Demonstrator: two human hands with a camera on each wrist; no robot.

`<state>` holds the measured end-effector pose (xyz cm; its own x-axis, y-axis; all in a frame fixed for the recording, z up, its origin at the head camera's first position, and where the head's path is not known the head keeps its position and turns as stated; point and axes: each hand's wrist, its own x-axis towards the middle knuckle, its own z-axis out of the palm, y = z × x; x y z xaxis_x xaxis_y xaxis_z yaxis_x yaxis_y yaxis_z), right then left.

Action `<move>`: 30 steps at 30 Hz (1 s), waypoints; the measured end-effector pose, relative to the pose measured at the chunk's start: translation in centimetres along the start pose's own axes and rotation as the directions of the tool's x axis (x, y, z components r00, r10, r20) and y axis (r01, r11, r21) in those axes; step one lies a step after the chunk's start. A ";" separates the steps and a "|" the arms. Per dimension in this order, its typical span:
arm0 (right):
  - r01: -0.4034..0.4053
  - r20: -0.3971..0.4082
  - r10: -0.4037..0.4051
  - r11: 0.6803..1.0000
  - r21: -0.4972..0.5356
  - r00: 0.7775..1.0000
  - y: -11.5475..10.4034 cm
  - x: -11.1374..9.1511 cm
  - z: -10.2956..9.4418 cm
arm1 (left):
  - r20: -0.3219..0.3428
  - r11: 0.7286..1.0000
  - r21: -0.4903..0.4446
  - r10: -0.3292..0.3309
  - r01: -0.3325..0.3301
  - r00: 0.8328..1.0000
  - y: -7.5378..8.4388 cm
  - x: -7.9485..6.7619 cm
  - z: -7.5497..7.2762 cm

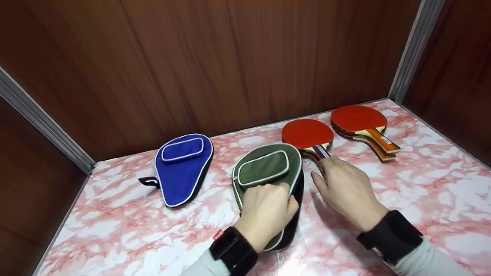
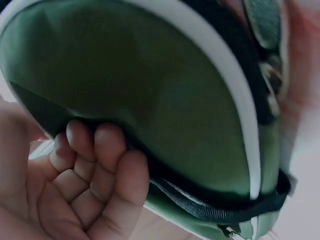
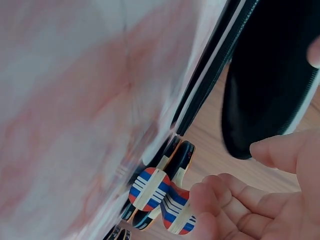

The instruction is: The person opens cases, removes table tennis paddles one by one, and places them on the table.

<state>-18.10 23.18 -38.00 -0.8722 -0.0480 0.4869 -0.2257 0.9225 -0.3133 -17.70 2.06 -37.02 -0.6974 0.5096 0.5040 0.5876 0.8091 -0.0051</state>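
Note:
A green table tennis bat case (image 1: 264, 168) with white piping lies near the table's middle, unzipped at the side. My left hand (image 1: 265, 212) grips its upper cover, the fingers curled at the edge in the left wrist view (image 2: 100, 175). The black inside shows in the right wrist view. Beyond the case rests a stacked pair of red table tennis bats (image 1: 307, 133). My right hand (image 1: 347, 191) is at their handles, whose striped ends (image 3: 150, 189) appear in the right wrist view. Its fingertips are beside one handle, with the thumb apart from them.
A blue bat case (image 1: 182, 172) with a black strap lies at the left. Another stacked pair of red bats (image 1: 358, 118) sits at the back right. Brown wooden panels (image 1: 215, 69) wall the marbled table (image 1: 126, 230) at the back and sides.

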 end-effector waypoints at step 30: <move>0.019 0.004 -0.019 1.000 0.001 1.000 -0.7 -0.3 0.0 | 0.261 0.945 -0.087 0.326 -0.314 0.909 -1.6 -4.1 -1.2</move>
<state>-17.68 22.58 -37.89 -0.8694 -0.0669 0.4895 -0.2427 0.9209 -0.3051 -15.30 -1.70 -38.05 -0.5492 0.8032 0.2307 0.8103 0.5794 -0.0881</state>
